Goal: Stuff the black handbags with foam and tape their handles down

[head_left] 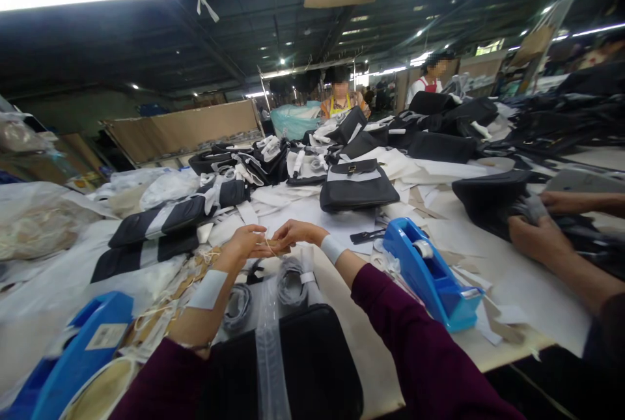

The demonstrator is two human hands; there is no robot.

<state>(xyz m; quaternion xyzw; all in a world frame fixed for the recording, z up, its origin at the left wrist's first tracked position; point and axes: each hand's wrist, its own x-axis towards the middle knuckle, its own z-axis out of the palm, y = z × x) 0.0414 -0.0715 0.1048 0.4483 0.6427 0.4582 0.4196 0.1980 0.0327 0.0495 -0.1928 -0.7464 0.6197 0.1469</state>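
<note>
1. Nearest the camera, a black bag [312,368] lies flat at 6 o'clock on the table [527,303], between the two maroon sleeves, with a clear plastic strip [270,355] running over its left part from front to back.
2. At 8 o'clock, at the left edge, sits a blue tape dispenser [81,355], well apart from the hands.
3. Just right of it, the left hand [243,245] reaches forward, its fingers curled nearly closed and pinching a small pale thing [268,247]; it looks like a thin band or a bit of tape, but it is too small to tell which.
4. That pale thing lies at the middle of the view, about 12 o'clock from the black bag, right between the two hands, so neither hand is nearer; its long axis cannot be made out.
5. Touching it from the right, the right hand [299,235] meets the left fingertip to fingertip, its fingers closed in a pinch on the same small thing.
6. Below the hands, two grey coiled straps [293,280] rest on the table just beyond the bag.
7. At 3 o'clock a second blue tape dispenser [430,273] stands near the right forearm, its long axis running from far left to near right.
8. At the far right, a co-worker's hands [534,238] press into dark fabric [493,202].
</note>
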